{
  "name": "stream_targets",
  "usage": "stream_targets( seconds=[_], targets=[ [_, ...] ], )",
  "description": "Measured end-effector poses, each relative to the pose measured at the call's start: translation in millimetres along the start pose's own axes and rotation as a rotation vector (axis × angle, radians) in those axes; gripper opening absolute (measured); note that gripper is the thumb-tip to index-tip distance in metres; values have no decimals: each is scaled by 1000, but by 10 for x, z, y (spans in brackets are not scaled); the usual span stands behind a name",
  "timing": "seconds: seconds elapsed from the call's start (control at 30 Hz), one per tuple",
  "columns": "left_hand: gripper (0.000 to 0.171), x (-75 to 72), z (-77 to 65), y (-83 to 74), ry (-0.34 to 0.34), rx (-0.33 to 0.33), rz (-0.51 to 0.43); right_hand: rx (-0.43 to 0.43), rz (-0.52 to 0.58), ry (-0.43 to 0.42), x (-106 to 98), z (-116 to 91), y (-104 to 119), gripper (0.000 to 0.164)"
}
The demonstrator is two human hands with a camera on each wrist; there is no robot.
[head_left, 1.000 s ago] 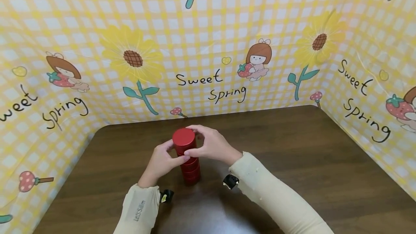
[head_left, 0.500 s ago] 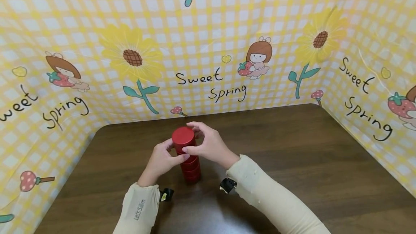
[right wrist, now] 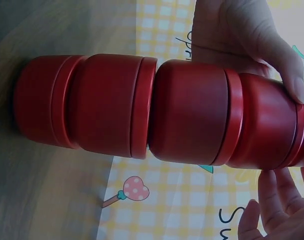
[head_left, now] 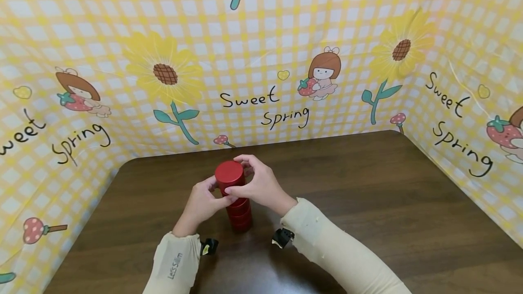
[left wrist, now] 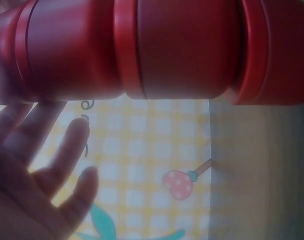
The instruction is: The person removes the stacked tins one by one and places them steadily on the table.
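A tower of several round red lidded tins [head_left: 240,219] stands upright on the brown table. Its top tin [head_left: 229,173] lies between the thumb and fingers of my right hand [head_left: 264,187]. Just lower, my left hand [head_left: 201,204] grips the tower from the left, thumb across the front. In the right wrist view, the left thumb presses a tin [right wrist: 267,120] near its lid, while fingers of my right hand [right wrist: 279,207] show at the lower right. The left wrist view has stacked tins [left wrist: 187,47] above the spread fingers of my left hand [left wrist: 36,165]. Fingertips behind the tower are partly hidden.
The dark wooden table [head_left: 347,185] has rounded far corners. A yellow checked cloth [head_left: 245,49] with flowers and lettering hangs round its back and sides. Each wrist carries a small black device, such as the right one [head_left: 283,238].
My right hand and forearm have shifted slightly left, with the top tin drifting a little left too. My left hand keeps its hold, nearly still.
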State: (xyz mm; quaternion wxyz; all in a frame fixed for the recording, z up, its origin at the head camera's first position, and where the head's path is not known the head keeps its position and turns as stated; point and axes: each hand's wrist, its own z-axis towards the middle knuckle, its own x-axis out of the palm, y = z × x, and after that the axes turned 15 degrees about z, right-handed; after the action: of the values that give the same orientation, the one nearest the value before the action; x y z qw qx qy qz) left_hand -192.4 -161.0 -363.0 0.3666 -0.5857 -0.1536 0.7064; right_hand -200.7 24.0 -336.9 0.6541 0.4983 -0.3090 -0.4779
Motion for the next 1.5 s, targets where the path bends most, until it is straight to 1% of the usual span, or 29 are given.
stream_targets(
  seconds=[0.1,0.27,0.33,0.4,0.53,0.63,0.73,0.87,1.0,1.17,1.33,1.5],
  targets=[
    [40,6,5,2,3,6,0,2,-2,-2,-9,0,11,57],
    [35,3,9,14,-15,26,8,-5,-33,11,-35,11,38,56],
    [36,2,8,18,-17,35,9,-8,-41,12,-52,7,47,56],
    [40,3,7,18,-8,39,6,-9,-39,7,-73,-5,54,56],
    [52,-3,11,6,20,26,18,-6,-37,-18,-126,-42,57,56],
    [56,-10,14,-6,29,9,55,-8,-47,-43,-180,-69,62,57],
    [55,-12,9,-9,18,1,84,-18,-61,-61,-237,-85,59,56],
    [53,-3,7,-5,9,7,105,-32,-69,-93,-318,-119,37,56],
    [53,19,26,-11,21,-1,100,-48,-74,-127,-394,-173,-10,56],
    [54,35,31,-1,35,-21,115,-85,-96,-140,-470,-236,-88,55],
    [54,34,8,3,32,-42,119,-68,-109,-147,-579,-298,-132,56],
    [55,-5,1,-7,41,-33,117,-53,-139,-162,-701,-342,-125,57]
  ],
)
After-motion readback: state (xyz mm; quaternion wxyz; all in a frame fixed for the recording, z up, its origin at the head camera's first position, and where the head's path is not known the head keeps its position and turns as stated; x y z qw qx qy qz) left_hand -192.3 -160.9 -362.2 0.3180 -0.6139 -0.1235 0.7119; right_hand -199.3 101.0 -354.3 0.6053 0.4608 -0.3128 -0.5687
